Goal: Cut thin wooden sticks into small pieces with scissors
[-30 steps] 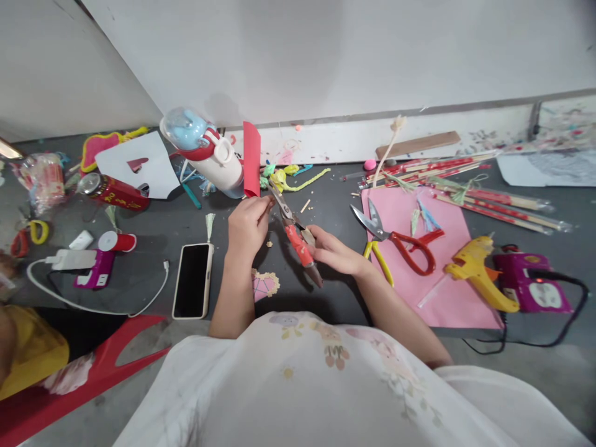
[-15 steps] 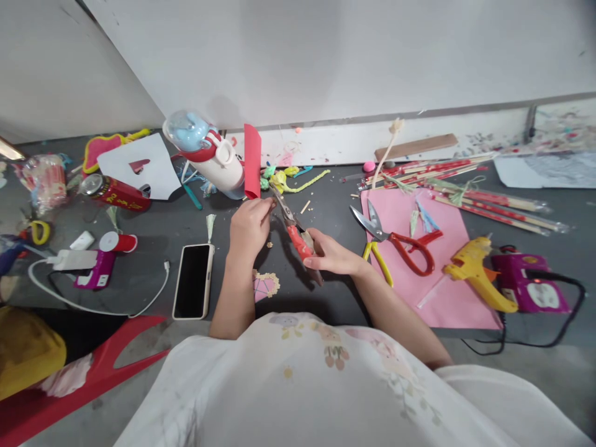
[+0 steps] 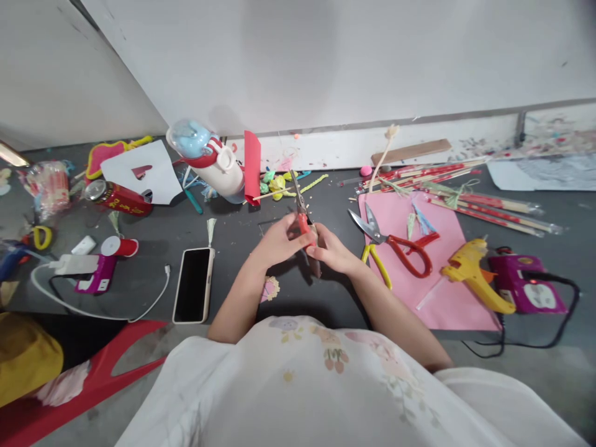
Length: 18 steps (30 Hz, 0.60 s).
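Pliers (image 3: 302, 208) with long metal jaws and worn red handles are held upright over the table, jaws pointing away from me. My left hand (image 3: 282, 241) is closed around the red handle from the left, its thumb laid across it. From the right, my right hand (image 3: 331, 249) grips the same handles. A thin wooden stick (image 3: 270, 194) lies by the jaws; whether they touch it I cannot tell. Below my left hand is a small pink piece with a bumpy beige edge (image 3: 270, 288), partly covered by my forearm. Yellow and green clay-like lumps (image 3: 278, 185) sit beyond the jaws.
Right of my hands, red-handled scissors (image 3: 410, 253) and a yellow glue gun (image 3: 475, 273) lie on pink paper (image 3: 459, 304). A phone (image 3: 192, 285), a bottle (image 3: 218, 174), a red can (image 3: 121, 198) and a thread spool (image 3: 118, 246) are at left. Wrapped sticks (image 3: 488, 205) lie at back right.
My left hand has moved from beside the jaws, where its fingers were pinched, right and down onto the handles. The pliers have turned more upright. The thin stick now shows by the jaws.
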Motion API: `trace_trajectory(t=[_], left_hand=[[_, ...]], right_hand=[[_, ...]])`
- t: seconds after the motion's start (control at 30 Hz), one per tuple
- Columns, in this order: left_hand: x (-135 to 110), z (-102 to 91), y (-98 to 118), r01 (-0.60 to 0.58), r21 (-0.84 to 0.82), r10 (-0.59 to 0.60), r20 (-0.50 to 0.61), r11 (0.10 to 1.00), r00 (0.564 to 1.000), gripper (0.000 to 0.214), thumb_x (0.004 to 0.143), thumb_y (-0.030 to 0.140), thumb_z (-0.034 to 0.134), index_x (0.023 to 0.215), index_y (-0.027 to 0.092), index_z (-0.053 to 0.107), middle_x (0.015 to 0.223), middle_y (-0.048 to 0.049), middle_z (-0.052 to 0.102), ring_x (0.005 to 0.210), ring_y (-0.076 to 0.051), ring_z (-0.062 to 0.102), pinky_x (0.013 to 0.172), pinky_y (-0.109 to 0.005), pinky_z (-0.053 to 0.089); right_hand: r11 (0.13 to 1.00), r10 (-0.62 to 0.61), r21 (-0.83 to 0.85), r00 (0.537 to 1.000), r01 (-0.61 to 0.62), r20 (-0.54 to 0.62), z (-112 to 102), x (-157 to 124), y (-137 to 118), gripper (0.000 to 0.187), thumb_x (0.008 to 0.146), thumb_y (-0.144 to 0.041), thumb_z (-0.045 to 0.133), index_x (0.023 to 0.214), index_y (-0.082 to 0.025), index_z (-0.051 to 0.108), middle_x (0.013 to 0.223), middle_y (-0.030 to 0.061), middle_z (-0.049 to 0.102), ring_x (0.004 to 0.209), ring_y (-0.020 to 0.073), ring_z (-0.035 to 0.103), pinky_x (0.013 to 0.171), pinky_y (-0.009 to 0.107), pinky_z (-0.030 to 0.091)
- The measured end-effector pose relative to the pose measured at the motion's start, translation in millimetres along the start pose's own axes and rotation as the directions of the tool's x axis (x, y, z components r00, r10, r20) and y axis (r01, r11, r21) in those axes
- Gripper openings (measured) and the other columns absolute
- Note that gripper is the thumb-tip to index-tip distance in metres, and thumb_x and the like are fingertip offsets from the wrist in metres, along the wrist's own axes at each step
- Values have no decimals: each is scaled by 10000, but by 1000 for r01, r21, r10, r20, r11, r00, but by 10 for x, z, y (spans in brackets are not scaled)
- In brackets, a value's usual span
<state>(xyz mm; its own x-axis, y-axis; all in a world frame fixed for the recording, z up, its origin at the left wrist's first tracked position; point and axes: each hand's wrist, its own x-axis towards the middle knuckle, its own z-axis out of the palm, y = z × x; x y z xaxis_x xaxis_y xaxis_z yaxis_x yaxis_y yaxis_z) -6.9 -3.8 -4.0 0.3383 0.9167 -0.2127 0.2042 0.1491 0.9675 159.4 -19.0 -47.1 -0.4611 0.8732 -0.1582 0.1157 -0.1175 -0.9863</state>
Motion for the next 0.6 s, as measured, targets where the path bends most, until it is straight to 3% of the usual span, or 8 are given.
trace_trajectory(t=[0.03, 0.1, 0.27, 0.6], left_hand=[[19, 33, -11, 41, -86, -33, 93, 995, 995, 627, 693, 526, 691, 1164, 144, 529, 1026, -98, 654, 902, -189, 633, 817, -314, 492], [57, 93, -27, 97, -189, -68, 153, 977, 986, 662, 662, 509, 716, 1175, 133, 531, 984, -89, 664, 876, -193, 638, 815, -327, 494], [119, 182, -78, 61, -242, -54, 34, 968, 998, 536, 593, 466, 735, 983, 117, 615, 870, -66, 663, 795, -176, 623, 742, -304, 497], [111, 220, -141, 43, -265, -53, -29, 963, 998, 472, 607, 438, 719, 955, 133, 626, 842, -48, 657, 766, -161, 614, 757, -308, 486]], right_hand=[[999, -31, -10, 999, 31, -12, -4, 3, 1, 508, 726, -542, 597, 1040, -165, 463, 904, 58, 568, 842, 218, 558, 758, 376, 460], [994, -107, -29, 994, 106, -37, -6, 9, 7, 572, 731, -532, 594, 1140, -157, 456, 1025, 93, 577, 968, 258, 562, 847, 417, 453], [990, -142, -11, 989, 142, -35, 14, 22, 52, 658, 775, -540, 550, 1294, -169, 388, 1104, 116, 580, 1096, 299, 547, 913, 467, 449], [993, -119, 26, 993, 119, 11, 5, 22, 58, 729, 774, -604, 528, 1337, -170, 367, 983, 106, 602, 1046, 303, 578, 792, 447, 516]])
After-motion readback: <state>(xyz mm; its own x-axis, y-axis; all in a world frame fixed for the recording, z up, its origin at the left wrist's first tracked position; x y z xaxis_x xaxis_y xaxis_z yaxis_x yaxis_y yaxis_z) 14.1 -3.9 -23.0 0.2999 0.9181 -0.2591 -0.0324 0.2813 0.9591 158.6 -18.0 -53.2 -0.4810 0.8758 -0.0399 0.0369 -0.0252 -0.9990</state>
